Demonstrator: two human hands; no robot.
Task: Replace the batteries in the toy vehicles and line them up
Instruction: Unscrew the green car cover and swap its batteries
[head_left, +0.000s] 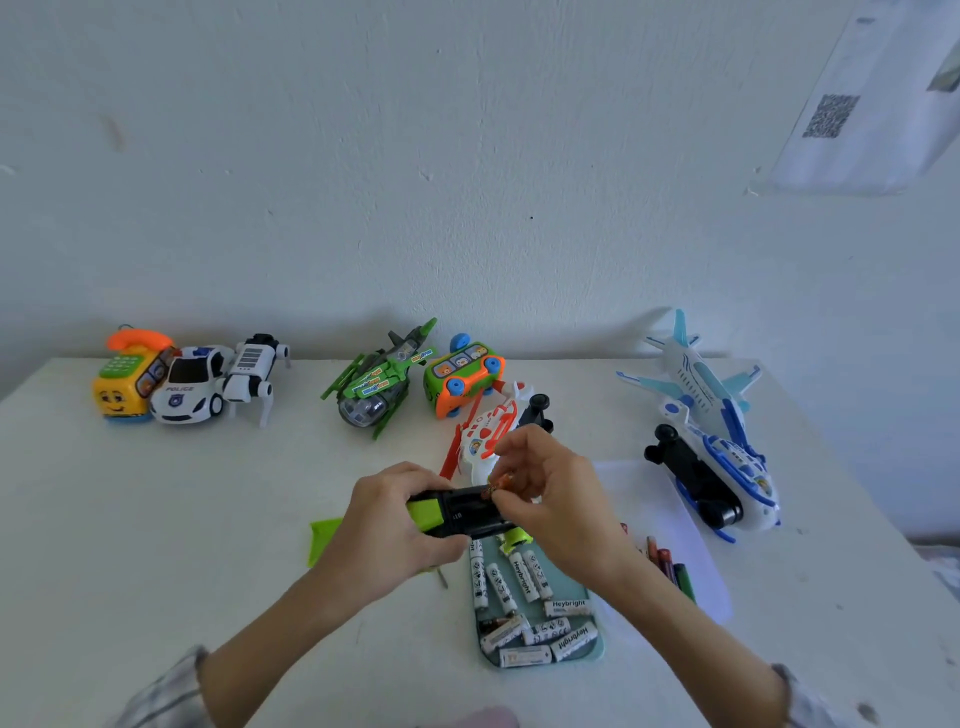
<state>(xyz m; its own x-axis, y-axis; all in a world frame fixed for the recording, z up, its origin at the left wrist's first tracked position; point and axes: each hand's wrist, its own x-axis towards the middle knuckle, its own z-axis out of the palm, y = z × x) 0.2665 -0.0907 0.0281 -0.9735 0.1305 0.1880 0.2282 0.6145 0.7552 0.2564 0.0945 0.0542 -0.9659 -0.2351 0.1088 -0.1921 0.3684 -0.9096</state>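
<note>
Gripping the upturned green toy vehicle (457, 512) just beyond the battery tray (597, 656), the left hand (395, 525) hid its front end. The right hand (550, 493) pinched an orange battery (500, 483) at the open compartment; its fingertips covered most of it.

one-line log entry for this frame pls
step: battery swap | left hand: holds green toy car | right hand: pinches orange battery at the car | white batteries: in tray

left hand (395, 525): curled, gripping | right hand (556, 499): fingertips pinching | forearms converge
</note>
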